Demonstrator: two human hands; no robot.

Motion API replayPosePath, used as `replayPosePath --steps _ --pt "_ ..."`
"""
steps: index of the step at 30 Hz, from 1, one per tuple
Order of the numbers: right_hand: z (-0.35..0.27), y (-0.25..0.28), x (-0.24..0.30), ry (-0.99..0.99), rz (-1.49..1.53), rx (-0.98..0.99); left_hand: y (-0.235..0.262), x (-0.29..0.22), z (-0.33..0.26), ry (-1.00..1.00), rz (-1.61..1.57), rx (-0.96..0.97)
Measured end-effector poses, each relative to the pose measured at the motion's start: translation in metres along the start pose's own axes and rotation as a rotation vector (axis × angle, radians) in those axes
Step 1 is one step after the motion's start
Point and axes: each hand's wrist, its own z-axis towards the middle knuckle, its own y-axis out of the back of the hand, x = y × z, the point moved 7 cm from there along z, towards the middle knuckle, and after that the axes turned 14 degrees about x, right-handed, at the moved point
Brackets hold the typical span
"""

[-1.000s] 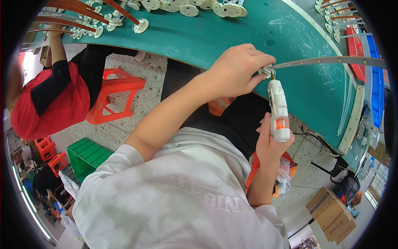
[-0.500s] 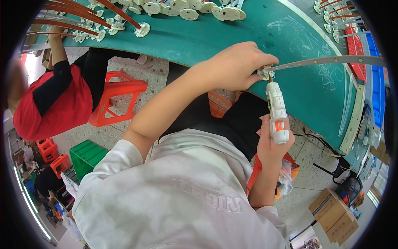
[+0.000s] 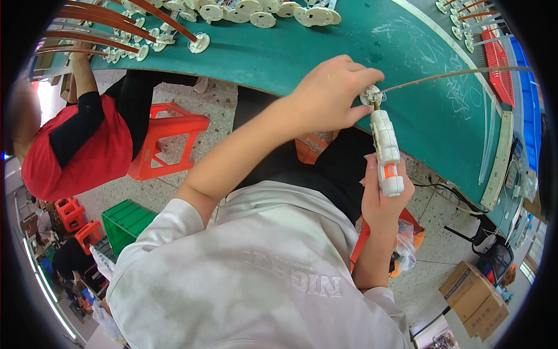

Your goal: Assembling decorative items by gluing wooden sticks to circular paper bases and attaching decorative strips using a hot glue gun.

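My right hand point(image 3: 383, 198) is wrapped round a white hot glue gun point(image 3: 383, 136) with an orange part near its rear end. Its nozzle points away from me and meets, or nearly meets, a small white round fitting point(image 3: 370, 94) at the near edge of the green table. Thumb and fingers of my left hand point(image 3: 337, 93) pinch that fitting from the left. A long thin LED strip point(image 3: 453, 75) runs from the fitting off to the right, now seen edge-on. The exact spot under the nozzle is too small to make out.
Across the green table point(image 3: 290, 64) stand many white round bases point(image 3: 263, 19), some with brown strips point(image 3: 99, 38). A red basket point(image 3: 497, 64) and blue crate point(image 3: 523, 104) are at the right. A co-worker in red point(image 3: 75, 151) sits at the left near a red stool point(image 3: 168, 139).
The LED strip has turned from showing its lit-side face to edge-on, as the fitting tilts in my left hand. The glue gun has shifted slightly up and left with its nozzle.
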Motion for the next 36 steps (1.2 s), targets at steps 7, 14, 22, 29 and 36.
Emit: replayPosePath --steps 7,14,22,29,36 --pt "-0.002 0.001 0.002 -0.058 0.097 -0.004 -0.004 0.014 0.023 -0.085 -0.148 0.378" --pt "-0.008 -0.004 -0.008 -0.024 0.06 0.091 -0.001 0.013 0.012 -0.059 -0.086 0.257" --pt "-0.013 0.003 -0.006 -0.026 0.139 0.047 -0.007 0.003 -0.008 0.111 0.022 -0.007" --pt "-0.015 0.003 -0.007 -0.032 0.148 0.05 -0.008 -0.005 -0.014 0.15 0.065 -0.125" --pt "-0.007 0.009 -0.007 -0.154 0.21 0.036 -0.003 0.001 -0.009 0.151 0.026 -0.027"
